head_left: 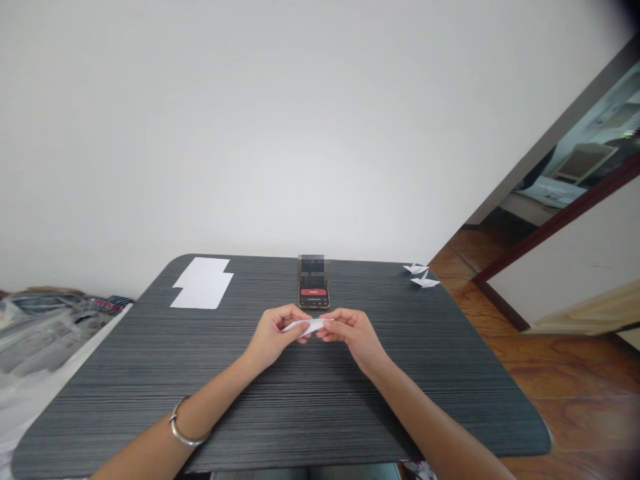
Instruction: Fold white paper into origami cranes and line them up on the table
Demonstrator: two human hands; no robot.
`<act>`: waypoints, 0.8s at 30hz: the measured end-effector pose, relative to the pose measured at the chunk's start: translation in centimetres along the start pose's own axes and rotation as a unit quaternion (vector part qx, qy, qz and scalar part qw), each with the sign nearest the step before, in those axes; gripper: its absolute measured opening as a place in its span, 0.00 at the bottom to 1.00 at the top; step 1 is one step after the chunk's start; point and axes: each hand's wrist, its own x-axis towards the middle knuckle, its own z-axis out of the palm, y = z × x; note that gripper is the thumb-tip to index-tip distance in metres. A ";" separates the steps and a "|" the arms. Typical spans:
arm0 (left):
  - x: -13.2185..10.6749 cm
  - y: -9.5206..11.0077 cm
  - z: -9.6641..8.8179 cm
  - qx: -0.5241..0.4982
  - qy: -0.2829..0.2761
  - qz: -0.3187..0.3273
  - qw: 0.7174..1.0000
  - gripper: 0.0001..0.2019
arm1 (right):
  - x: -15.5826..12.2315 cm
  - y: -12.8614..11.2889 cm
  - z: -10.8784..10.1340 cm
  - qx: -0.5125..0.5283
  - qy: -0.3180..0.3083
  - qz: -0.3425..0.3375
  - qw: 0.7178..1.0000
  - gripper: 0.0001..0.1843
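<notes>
Between my two hands is a small folded piece of white paper (pixel 314 325), held above the middle of the table. My left hand (pixel 281 331) pinches its left end, thumb on top and fingers beneath. At the right end, my right hand (pixel 351 331) grips it between thumb and fingertips. The fingers hide both ends, so the exact folded shape is hard to make out. Two folded paper cranes, a rear one (pixel 416 269) and a nearer one (pixel 425 281), stand at the table's far right corner.
White paper sheets (pixel 203 291) lie overlapping at the far left of the dark table (pixel 150 373). A phone (pixel 314 283) sits just beyond my hands, near the white wall (pixel 310 133). Plastic-wrapped stuff (pixel 50 337) is left of the table. Wooden-looking floor (pixel 585 413) shows on the right.
</notes>
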 end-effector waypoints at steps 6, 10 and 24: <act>0.0 0.3 0.0 -0.020 0.003 -0.005 1.000 0.08 | -0.1 -0.1 0.0 -0.002 0.002 0.002 1.000 0.11; 0.0 0.5 0.1 -0.040 0.001 -0.016 0.999 0.07 | -0.2 -0.2 0.1 0.000 0.006 0.005 1.000 0.10; 0.1 0.3 -0.2 -0.013 -0.016 -0.006 1.000 0.05 | -0.1 -0.5 0.1 -0.016 -0.044 0.031 0.998 0.16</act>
